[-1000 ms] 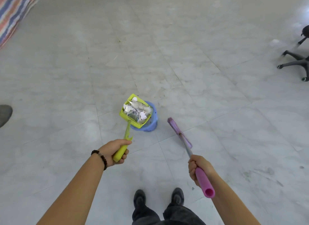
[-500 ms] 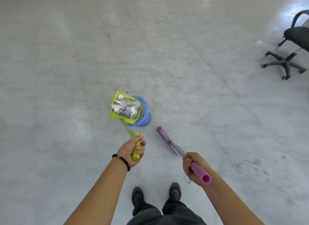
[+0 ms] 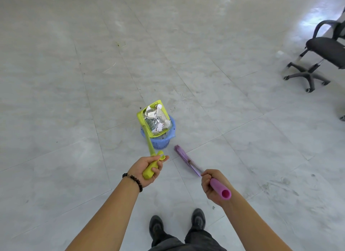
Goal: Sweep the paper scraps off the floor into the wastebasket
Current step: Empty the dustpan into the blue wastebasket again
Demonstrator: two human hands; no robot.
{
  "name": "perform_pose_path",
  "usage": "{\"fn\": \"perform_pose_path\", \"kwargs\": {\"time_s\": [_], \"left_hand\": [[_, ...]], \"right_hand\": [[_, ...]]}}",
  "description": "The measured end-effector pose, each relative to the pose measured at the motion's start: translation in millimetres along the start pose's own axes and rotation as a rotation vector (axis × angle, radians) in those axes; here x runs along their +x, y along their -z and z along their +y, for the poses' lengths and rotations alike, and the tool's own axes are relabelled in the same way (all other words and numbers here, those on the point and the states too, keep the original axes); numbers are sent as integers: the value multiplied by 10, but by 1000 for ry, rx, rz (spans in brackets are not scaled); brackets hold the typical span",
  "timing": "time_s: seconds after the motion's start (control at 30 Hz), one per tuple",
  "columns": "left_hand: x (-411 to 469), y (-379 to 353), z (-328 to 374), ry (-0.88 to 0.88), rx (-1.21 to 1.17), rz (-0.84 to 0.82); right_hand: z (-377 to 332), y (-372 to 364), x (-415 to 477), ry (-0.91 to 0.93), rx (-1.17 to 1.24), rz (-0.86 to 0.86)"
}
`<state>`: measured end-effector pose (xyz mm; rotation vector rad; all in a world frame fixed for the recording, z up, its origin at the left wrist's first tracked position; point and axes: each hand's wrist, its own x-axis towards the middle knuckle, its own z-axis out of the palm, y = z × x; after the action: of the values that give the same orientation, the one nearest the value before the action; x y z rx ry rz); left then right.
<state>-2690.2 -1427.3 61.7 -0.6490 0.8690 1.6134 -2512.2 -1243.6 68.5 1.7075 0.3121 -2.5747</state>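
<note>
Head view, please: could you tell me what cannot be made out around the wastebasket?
Wastebasket inside: head view, covered by the dustpan and its paper scraps.
Broom tip: head view, too blurred to tell if it touches the floor.
Office chair: head view, cut off by the right edge.

A black chair (image 3: pixel 324 49) on wheels stands far past the right hand (image 3: pixel 211 185), off to its right. Two black shoes (image 3: pixel 156 226) stand side by side, back behind it and the left hand (image 3: pixel 140 168).

One dustpan (image 3: pixel 142 117), one wastebasket (image 3: pixel 158 143), one broom (image 3: pixel 183 157), one chair (image 3: pixel 324 50), two shoes (image 3: pixel 156 227).
</note>
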Motion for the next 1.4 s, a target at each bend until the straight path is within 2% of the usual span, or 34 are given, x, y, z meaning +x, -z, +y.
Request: {"fn": "perform_pose_path", "kwargs": {"time_s": [0.13,0.47,0.7,0.87,1.07,1.4], "left_hand": [[-154,-28,136,-14,0,-66],[-447,-39,232,-8,250,79],[-403,178,-42,-17,593,277],[-238,272,-252,50,849,395],[-213,269,-273,75,979,437],[-283,302,-231,-14,1033,540]], "right_hand": [[-17,-2,-9,5,3,-8],[-89,-50,5,11,-7,-18],[-83,45,5,2,-9,-40],[-94,155,26,-3,3,-39],[-101,195,15,-5,-9,-48],[-99,212,40,-24,-19,-65]]}}
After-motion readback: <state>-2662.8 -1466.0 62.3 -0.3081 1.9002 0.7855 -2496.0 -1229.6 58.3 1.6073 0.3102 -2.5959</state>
